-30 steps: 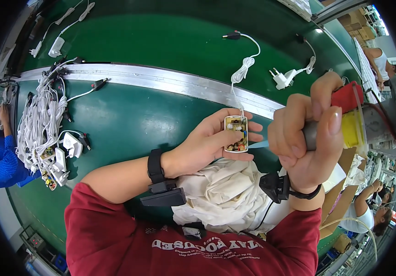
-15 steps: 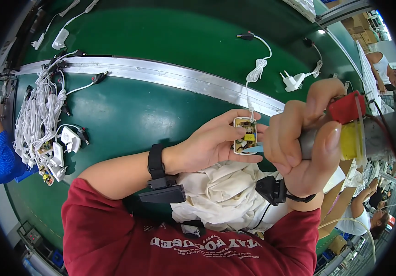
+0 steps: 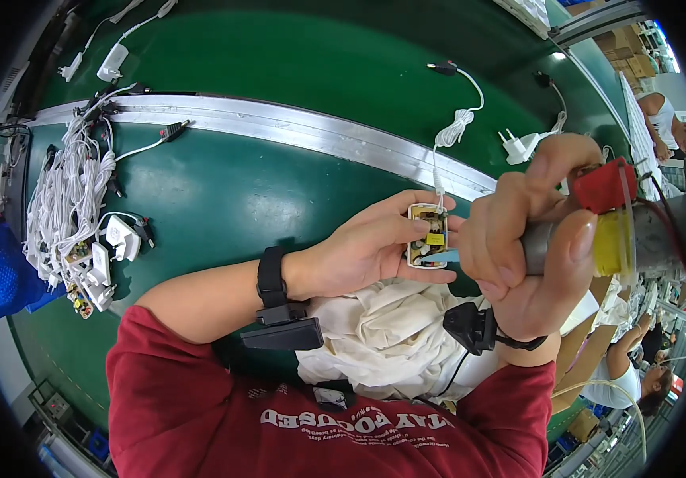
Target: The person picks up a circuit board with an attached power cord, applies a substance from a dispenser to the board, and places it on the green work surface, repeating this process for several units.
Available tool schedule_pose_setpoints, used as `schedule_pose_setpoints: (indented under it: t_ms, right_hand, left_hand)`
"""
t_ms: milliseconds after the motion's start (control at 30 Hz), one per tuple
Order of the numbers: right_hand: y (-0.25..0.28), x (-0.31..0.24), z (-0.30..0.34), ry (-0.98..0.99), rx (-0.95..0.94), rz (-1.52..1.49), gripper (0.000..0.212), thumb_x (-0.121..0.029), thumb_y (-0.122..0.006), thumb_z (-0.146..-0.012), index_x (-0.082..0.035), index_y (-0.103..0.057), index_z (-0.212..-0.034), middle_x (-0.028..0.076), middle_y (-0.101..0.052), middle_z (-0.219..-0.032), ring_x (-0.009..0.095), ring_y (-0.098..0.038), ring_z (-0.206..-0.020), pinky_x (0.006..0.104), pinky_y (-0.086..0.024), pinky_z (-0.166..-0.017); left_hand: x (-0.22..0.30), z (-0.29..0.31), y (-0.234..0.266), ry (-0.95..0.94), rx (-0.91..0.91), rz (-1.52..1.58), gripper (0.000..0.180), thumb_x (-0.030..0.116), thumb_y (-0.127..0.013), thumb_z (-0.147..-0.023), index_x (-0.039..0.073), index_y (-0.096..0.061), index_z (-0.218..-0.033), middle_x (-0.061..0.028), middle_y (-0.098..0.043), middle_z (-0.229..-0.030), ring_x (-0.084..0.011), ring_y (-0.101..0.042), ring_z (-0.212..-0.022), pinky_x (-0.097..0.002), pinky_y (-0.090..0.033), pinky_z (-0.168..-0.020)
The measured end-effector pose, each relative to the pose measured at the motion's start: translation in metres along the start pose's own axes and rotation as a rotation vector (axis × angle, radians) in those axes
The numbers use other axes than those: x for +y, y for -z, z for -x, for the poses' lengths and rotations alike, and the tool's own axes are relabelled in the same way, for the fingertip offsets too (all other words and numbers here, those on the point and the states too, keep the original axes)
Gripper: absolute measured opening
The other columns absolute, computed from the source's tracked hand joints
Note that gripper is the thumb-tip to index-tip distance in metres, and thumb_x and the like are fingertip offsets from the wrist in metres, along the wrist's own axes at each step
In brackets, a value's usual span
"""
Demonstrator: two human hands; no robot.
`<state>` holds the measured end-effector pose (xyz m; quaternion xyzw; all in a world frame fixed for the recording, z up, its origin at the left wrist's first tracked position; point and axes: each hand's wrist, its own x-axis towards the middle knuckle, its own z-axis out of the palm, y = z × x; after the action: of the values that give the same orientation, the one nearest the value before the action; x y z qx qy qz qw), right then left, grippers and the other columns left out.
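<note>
On the near side of the metal rail (image 3: 279, 127), the person's left hand (image 3: 363, 245) grasps an open white adapter case (image 3: 436, 240), electronics exposed. The right hand (image 3: 514, 235) grips a grey tool (image 3: 612, 243), its pale-blue tip (image 3: 441, 256) apparently touching the electronics. White cords (image 3: 68, 199) lie bundled at the rail's left end.
</note>
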<state>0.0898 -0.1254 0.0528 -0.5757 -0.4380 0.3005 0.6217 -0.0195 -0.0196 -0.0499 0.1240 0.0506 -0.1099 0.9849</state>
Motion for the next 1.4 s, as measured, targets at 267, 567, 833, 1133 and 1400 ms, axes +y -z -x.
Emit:
schedule_pose_setpoints:
  t_ms: [267,567,833,1133,1400]
  right_hand:
    - [-0.002,-0.004,-0.002,0.048,0.062,-0.023,0.044,-0.045,-0.040,-0.096,-0.005,-0.033,-0.114,-0.002,-0.034,-0.052,0.006,-0.031,-0.038,0.0208,-0.025,-0.036]
    - [-0.016,-0.004,0.002,0.034,0.211,-0.235,0.039,-0.041,-0.041,-0.097,-0.005,-0.037,-0.110,-0.002,-0.031,-0.051,0.005,-0.026,-0.036,0.0203,-0.021,-0.034]
    - [-0.013,-0.002,0.000,0.081,0.177,-0.228,0.036,-0.037,-0.041,-0.098,-0.004,-0.038,-0.109,-0.002,-0.031,-0.051,0.005,-0.026,-0.036,0.0203,-0.021,-0.034]
    - [-0.013,-0.001,-0.003,0.079,0.195,-0.175,0.035,-0.035,-0.044,-0.097,-0.001,-0.039,-0.106,-0.002,-0.032,-0.050,0.005,-0.027,-0.036,0.0208,-0.022,-0.033]
    - [-0.018,-0.003,-0.003,0.061,0.211,-0.182,0.034,-0.034,-0.045,-0.096,-0.001,-0.039,-0.105,-0.002,-0.032,-0.050,0.005,-0.027,-0.036,0.0203,-0.023,-0.034]
  left_hand:
    - [0.008,-0.016,-0.002,0.000,0.044,-0.124,0.035,0.010,-0.042,-0.095,0.003,-0.036,-0.128,-0.0145,-0.044,-0.128,-0.0223,-0.048,-0.119,-0.0459,-0.046,-0.098]
    - [0.070,-0.116,-0.024,-0.882,0.178,-2.378,0.037,0.020,-0.064,-0.077,-0.004,-0.051,-0.102,-0.0173,-0.055,-0.093,-0.0261,-0.060,-0.086,-0.0331,-0.051,-0.069]
    - [0.079,-0.079,-0.005,-0.824,0.404,-2.294,0.029,0.019,-0.058,-0.076,-0.005,-0.054,-0.091,-0.0212,-0.056,-0.091,-0.0349,-0.058,-0.086,-0.0402,-0.051,-0.074]
    - [0.294,0.092,0.056,-0.628,1.314,-2.790,0.029,0.013,-0.054,-0.073,-0.002,-0.055,-0.098,-0.0232,-0.060,-0.102,-0.0387,-0.058,-0.097,-0.0452,-0.049,-0.082]
    - [0.299,0.108,0.049,-0.356,1.521,-2.370,0.031,0.019,-0.059,-0.077,-0.002,-0.052,-0.099,-0.0216,-0.065,-0.088,-0.0335,-0.065,-0.084,-0.0428,-0.051,-0.073]
